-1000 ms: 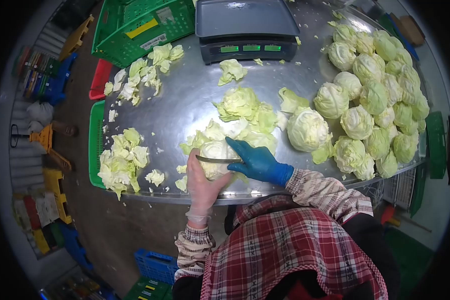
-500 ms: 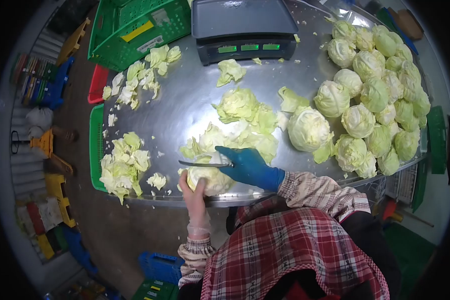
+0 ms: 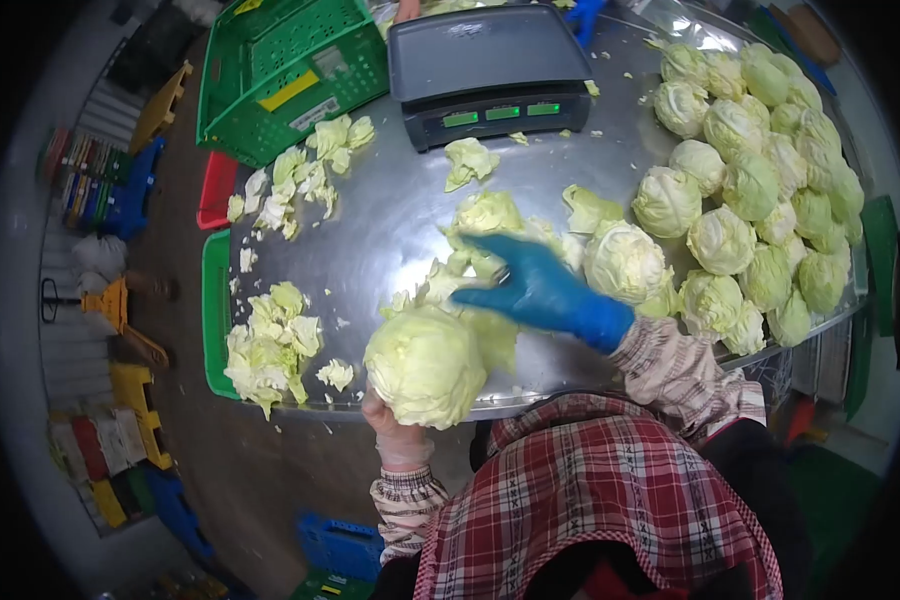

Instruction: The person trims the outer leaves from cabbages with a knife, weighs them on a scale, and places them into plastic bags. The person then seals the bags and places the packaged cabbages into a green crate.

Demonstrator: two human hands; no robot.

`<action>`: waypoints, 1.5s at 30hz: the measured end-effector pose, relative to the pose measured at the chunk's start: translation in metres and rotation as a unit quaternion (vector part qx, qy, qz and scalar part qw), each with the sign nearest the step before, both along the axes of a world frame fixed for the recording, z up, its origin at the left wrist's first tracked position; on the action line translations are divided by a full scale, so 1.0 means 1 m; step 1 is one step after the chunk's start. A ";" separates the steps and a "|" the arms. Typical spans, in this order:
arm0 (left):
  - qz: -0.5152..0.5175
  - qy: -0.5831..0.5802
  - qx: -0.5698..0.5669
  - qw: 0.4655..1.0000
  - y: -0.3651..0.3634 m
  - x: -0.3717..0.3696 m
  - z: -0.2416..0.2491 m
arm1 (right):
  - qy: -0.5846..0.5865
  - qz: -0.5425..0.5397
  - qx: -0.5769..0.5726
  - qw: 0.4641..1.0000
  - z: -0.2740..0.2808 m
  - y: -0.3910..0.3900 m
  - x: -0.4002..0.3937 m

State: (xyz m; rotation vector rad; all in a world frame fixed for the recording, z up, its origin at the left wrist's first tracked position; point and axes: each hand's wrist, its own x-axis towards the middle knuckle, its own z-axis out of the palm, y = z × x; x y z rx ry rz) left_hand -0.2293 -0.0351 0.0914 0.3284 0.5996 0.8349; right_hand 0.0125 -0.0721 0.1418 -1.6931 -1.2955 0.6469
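My left hand (image 3: 398,440), in a thin clear glove, cups a pale green cabbage head (image 3: 426,366) from below at the table's near edge. Beyond it, to the right, is my blue-gloved right hand (image 3: 535,285), its thumb and forefinger spread over loose cabbage leaves (image 3: 490,212). A small dark bit of the knife (image 3: 501,273) shows between thumb and fingers; its blade cannot be made out. A loose leaf (image 3: 496,340) hangs or lies beside the held cabbage, under the right hand. Another whole cabbage (image 3: 624,262) sits just right of that hand.
Many cabbages (image 3: 750,187) are piled on the right of the metal table (image 3: 370,240). A scale (image 3: 490,60) and a green crate (image 3: 290,80) stand at the back. Leaf scraps (image 3: 273,345) lie left. Another person's hand (image 3: 408,10) shows at the far edge.
The cabbage in my left hand has been lifted nearer and turned. My right hand has moved off it, up and right, its fingers spreading; the knife blade no longer shows.
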 end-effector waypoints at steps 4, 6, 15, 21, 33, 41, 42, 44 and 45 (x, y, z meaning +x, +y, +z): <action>-0.035 0.121 0.151 0.980 0.003 0.014 0.028 | 0.172 0.176 -0.040 0.968 0.005 0.005 -0.006; -0.019 0.141 0.175 0.974 0.001 0.018 0.036 | 0.183 0.155 -0.049 0.970 0.007 -0.010 -0.001; 0.136 0.197 0.258 0.936 -0.012 0.037 0.050 | -0.165 0.058 0.102 0.979 0.012 -0.045 -0.048; 0.109 0.220 0.271 0.931 -0.006 0.018 0.048 | -0.121 0.081 0.198 0.969 0.021 -0.031 -0.028; 0.052 0.138 0.266 0.952 0.001 0.012 0.063 | 0.361 -0.141 0.020 0.922 0.066 0.003 0.029; -0.010 0.133 0.227 0.965 -0.005 0.021 0.062 | -0.085 0.175 0.125 0.973 0.056 -0.013 -0.018; -0.021 0.136 0.231 0.963 -0.005 0.020 0.060 | -0.013 0.181 0.104 0.978 0.053 -0.009 -0.015; -0.027 0.149 0.242 0.959 -0.004 0.017 0.061 | -0.021 0.146 0.153 0.977 0.053 -0.002 -0.008; -0.025 0.150 0.242 0.958 -0.004 0.018 0.065 | 0.127 0.072 0.099 0.984 0.055 0.000 0.000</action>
